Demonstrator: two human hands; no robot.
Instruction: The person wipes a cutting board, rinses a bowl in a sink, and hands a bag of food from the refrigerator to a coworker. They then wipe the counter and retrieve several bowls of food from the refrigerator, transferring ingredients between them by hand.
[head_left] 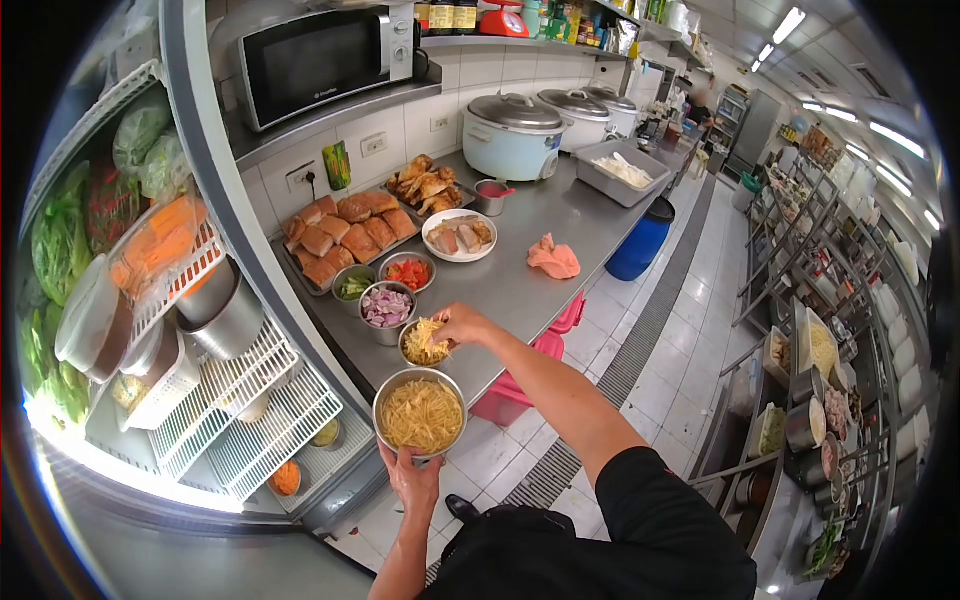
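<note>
My left hand [411, 482] grips a steel bowl [378, 420] from below, with its thumb up the near side. A heap of pale yellow shreds [422, 415] fills this bowl, which is held just off the counter's front edge. My right hand [462, 326] reaches over a smaller steel bowl [412, 360] on the counter, its fingers pinched on yellow shreds [427, 343] there. Right behind stands a steel pot of chopped purple onion [386, 306]. Beyond it are bowls of diced tomato [407, 273] and chopped greens [353, 286].
An open refrigerator [270, 400] with wire shelves stands close on the left. The steel counter [500, 300] bears a tray of browned meat slabs [340, 237], a white meat plate [459, 236], a pink cloth [554, 257] and rice cookers [513, 135]. Pink bins [510, 395] sit beneath.
</note>
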